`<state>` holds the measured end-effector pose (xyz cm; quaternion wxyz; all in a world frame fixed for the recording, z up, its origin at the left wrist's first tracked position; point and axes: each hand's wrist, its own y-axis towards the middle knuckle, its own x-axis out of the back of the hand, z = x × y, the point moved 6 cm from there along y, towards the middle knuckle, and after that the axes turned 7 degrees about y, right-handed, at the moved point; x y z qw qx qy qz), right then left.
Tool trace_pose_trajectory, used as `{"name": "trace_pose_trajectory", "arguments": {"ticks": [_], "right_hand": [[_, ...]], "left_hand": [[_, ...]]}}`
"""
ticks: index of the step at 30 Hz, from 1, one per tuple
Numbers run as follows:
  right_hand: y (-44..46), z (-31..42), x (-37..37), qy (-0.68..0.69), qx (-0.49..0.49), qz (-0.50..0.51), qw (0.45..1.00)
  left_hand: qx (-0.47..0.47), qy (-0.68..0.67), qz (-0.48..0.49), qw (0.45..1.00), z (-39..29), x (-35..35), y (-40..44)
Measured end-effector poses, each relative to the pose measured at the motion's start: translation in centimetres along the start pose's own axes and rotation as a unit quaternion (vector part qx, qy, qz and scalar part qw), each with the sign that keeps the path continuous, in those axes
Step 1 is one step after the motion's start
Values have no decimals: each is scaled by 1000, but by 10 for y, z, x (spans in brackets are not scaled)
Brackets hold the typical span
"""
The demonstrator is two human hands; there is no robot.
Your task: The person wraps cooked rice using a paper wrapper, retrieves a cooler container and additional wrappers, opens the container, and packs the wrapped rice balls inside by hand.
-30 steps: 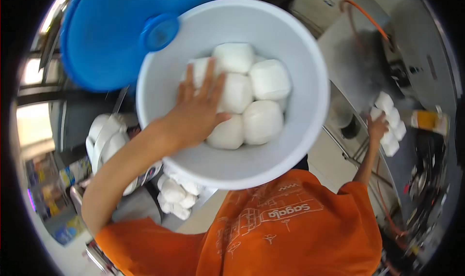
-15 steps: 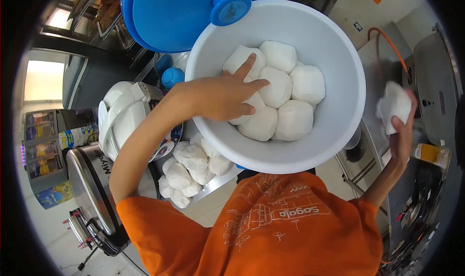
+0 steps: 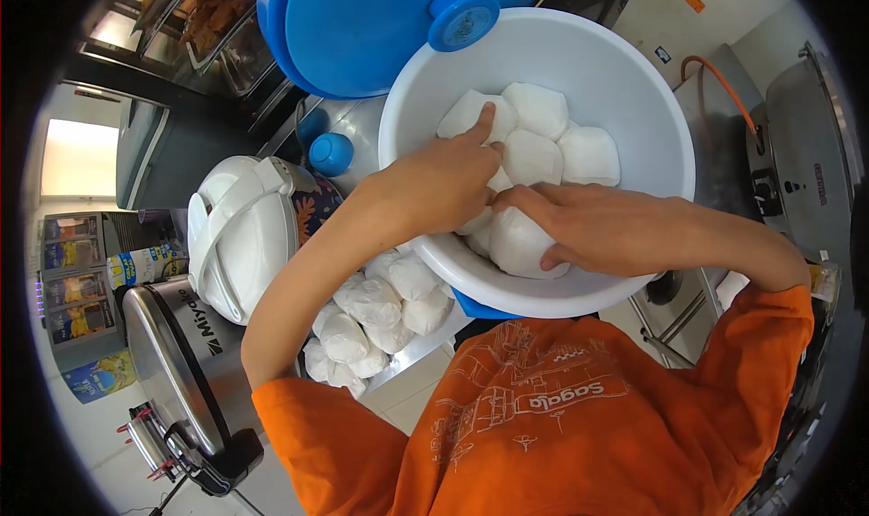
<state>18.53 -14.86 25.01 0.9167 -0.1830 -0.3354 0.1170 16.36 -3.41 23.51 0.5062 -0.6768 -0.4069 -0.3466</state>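
A deep white tub [image 3: 661, 109] holds several rounded white wrapped bundles [image 3: 532, 158], packed against one another; what is inside the wrappings is hidden. My right hand [image 3: 611, 226] grips one white wrapped bundle [image 3: 520, 244] from its right side, low in the tub near the front wall. The thumb lies on the near side of it and the fingers reach over the top. Over the left side of the tub, my left hand [image 3: 448, 186] rests on the bundles with its index finger stretched out. Its other fingertips are partly hidden beside the held bundle.
More white wrapped bundles [image 3: 371, 303] are heaped on a metal surface left of the tub. A blue lid [image 3: 362, 36] leans at the tub's far left rim. Nearby are a blue cup [image 3: 331, 154], a white-lidded container [image 3: 240, 235] and a Miyako appliance [image 3: 181, 362].
My right hand has come in from the far right, bringing a white wrapped bundle down into the tub. My left hand stays over the bundles. The view has shifted slightly.
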Motion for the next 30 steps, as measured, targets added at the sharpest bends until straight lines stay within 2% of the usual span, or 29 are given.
{"name": "trace_pose_trajectory", "arguments": {"ticks": [2,5,11,14,16,18,19,21,23,24,27,30], "right_hand": [[-1,-2,3,43,-68,31,996],[3,-7,6,-113,-102,68,986],[15,-6,-2,-142,30,26,989],[13,-1,2,-80,-4,39,996],[-8,2,18,-24,15,-108,994],[-43,4,44,3,36,-264,964],[-69,5,60,-1,46,-348,937],[-136,-16,87,43,57,-516,854],[-199,-56,93,61,24,-644,762],[-227,-85,86,49,-75,-657,748],[-313,-194,35,29,-312,-649,693],[-403,-323,-45,-27,-467,-620,630]], "left_hand": [[9,7,8,1000,-3,1,-2],[35,16,19,999,-8,5,-5],[35,12,19,999,-7,6,-4],[-14,52,-26,998,-8,9,-6],[-28,64,-43,997,-15,12,-12],[-56,-23,-80,995,-30,29,-15],[-76,-70,-98,990,-38,33,-15],[-176,-50,-97,978,-64,29,-13],[-234,-116,13,965,-83,11,-3],[-232,-101,31,967,-86,3,0],[-222,-47,70,971,-84,-17,4],[-232,-3,75,970,-84,-18,7]]}}
